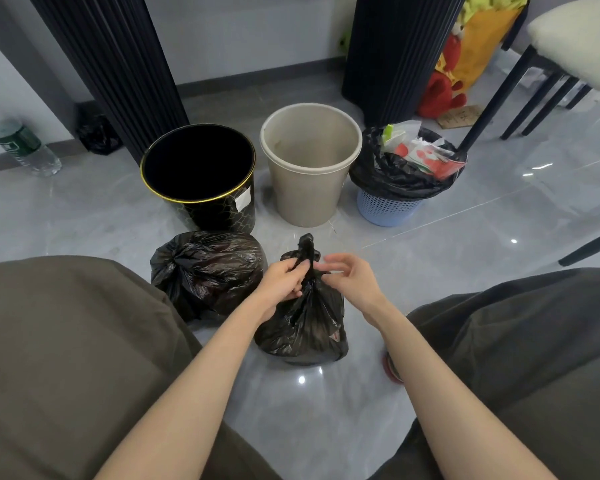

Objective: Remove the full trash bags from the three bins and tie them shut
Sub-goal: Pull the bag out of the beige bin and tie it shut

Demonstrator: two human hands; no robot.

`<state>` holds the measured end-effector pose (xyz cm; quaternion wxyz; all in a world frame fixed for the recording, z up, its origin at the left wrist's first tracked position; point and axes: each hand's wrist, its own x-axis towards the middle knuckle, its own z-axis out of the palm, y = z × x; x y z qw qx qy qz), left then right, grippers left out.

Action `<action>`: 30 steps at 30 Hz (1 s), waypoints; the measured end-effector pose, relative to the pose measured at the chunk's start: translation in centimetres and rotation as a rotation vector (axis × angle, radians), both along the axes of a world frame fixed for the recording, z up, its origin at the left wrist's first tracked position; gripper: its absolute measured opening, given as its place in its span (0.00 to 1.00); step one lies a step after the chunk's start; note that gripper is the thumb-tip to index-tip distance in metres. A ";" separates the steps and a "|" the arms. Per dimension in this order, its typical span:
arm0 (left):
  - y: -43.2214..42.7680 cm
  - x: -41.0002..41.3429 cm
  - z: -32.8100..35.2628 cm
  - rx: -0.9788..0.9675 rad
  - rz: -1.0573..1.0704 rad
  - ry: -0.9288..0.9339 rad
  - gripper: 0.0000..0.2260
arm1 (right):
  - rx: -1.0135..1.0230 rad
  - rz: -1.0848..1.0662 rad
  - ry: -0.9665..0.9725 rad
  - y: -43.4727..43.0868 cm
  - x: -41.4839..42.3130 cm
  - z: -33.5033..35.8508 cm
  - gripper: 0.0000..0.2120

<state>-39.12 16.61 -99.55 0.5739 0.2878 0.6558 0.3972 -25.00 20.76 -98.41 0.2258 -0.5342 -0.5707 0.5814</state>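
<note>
Three bins stand in a row on the floor. The black bin with a gold rim (pixel 201 199) and the beige bin (pixel 309 188) have no bag inside. The blue mesh bin (pixel 388 209) at the right holds a full black bag (pixel 395 174) with paper and wrappers showing on top. A knotted black bag (pixel 205 271) lies in front of the black bin. A smaller black bag (pixel 305 327) stands between my arms. My left hand (pixel 284 278) grips its twisted neck. My right hand (pixel 354 275) is beside the neck, fingers spread, fingertips at the plastic.
My knees in dark trousers fill both lower corners. A chair with black legs (pixel 499 95) stands at the right, close to the blue bin. A plastic bottle (pixel 25 147) lies by the left wall. Dark pleated curtains (pixel 118 64) hang behind the bins. A red and yellow bag (pixel 465 64) sits at the back right.
</note>
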 end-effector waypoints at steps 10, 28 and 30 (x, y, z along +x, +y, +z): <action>0.0 -0.7 1.7 0.130 0.063 0.236 0.13 | 0.211 0.111 -0.084 -0.8 -1.8 -1.3 0.05; -0.3 -3.0 2.8 0.174 -0.022 0.357 0.11 | -0.226 -0.345 0.041 -0.1 -2.5 -2.6 0.15; -0.2 -2.9 3.0 0.190 -0.071 0.369 0.13 | -0.180 -0.319 -0.020 -0.3 -2.7 -2.3 0.13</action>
